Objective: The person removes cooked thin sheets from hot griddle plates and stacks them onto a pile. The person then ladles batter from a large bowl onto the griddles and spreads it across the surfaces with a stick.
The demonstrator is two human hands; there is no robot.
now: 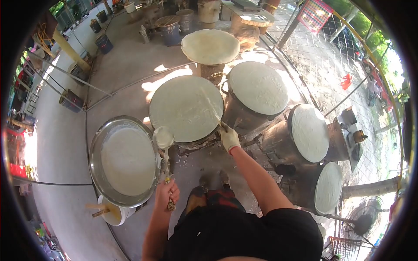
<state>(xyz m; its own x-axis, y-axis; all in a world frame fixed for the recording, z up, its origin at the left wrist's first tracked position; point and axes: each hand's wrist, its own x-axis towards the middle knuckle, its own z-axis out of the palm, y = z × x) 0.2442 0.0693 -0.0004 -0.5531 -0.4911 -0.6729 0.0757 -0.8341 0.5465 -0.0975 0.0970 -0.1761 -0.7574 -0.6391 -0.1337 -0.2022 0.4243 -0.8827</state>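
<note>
My left hand (167,195) is closed round the handle of a ladle (163,138), whose pale-coated bowl hangs between a large metal basin (96,174) of white liquid and a wide round griddle top (185,108) covered in a pale layer. My right hand (229,137), in a whitish glove, is closed on a thin stick (212,106) at the griddle's right front edge. The stick slants up and left over the pale surface. Its far end is hard to make out.
Behind and to the right stand drums with pale round tops (257,87), (310,132), (328,188). Another pale disc (210,46) is at the back. A white bucket (123,216) sits below the basin. A fan (365,222) stands lower right, near a wire fence (322,56).
</note>
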